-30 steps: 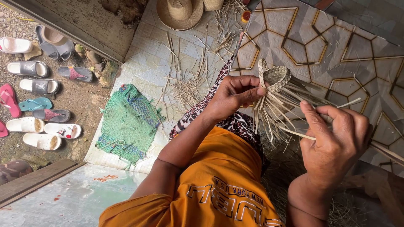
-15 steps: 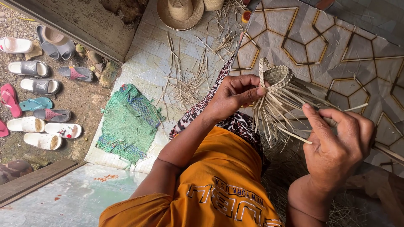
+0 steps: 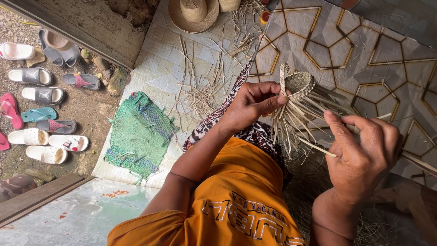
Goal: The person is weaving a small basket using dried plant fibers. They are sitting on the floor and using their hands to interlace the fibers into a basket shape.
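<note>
Pinching the small woven straw piece [image 3: 298, 85] at its rim, the left hand [image 3: 252, 102] holds it above the lap. The right hand [image 3: 364, 152] grips one loose strand [image 3: 314, 146] just beside the hanging fringe.

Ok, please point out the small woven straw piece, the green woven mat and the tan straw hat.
small woven straw piece [image 3: 298, 85], head view, on its woven top.
green woven mat [image 3: 139, 132], head view, on its middle.
tan straw hat [image 3: 193, 13], head view, on its crown.
</note>
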